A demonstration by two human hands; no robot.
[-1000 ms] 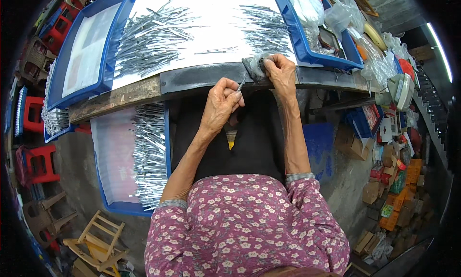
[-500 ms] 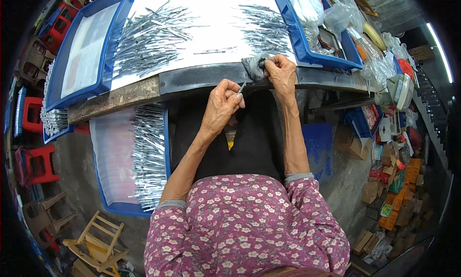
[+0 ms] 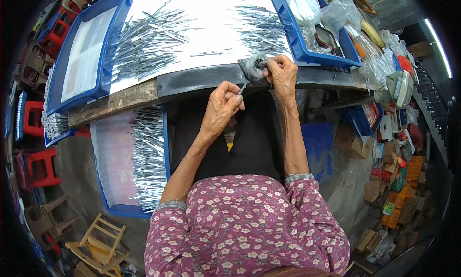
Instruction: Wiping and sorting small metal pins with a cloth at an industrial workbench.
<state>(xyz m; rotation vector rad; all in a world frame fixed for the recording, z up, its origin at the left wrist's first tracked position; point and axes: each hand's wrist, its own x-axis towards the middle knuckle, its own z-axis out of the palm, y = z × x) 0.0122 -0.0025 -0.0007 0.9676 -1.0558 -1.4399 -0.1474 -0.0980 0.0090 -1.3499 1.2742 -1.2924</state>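
Left hand [image 3: 222, 106] pinching a thin metal pin [image 3: 243, 88] at the workbench edge [image 3: 201, 81], right hand [image 3: 281, 73] clutching a small clear plastic bag [image 3: 253, 66] just beside it, heaps of metal pins [image 3: 144, 42] across the white tabletop, blue tray [image 3: 103, 85] at left.

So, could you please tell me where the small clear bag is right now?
In the head view, the small clear bag sits right of centre at the near table edge, held in the right hand, just above the left hand pinching a thin metal piece.
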